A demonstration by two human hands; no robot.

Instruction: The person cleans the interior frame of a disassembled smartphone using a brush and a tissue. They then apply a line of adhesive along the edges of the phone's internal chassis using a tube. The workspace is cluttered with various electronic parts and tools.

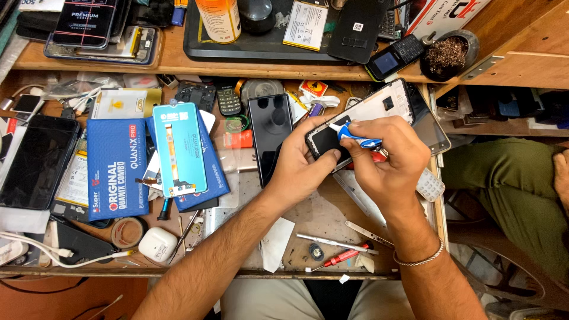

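Left hand [302, 160] gripped the lower end of an opened phone frame [361, 121], long axis slanting up-right above the cluttered wooden bench [320, 219], right hand [388, 157] pinched a small blue-and-white tube [354, 136], possibly glue, nozzle pointing left onto the glossy black panel.

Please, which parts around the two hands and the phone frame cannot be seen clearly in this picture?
Head view only:
- The near end of the phone frame is covered by the left hand and right hand.
- The tip of the blue-and-white tool is too small to judge whether it touches the frame.
- The red object under the right hand is mostly hidden.
- The orange bottle is cut off by the top edge.
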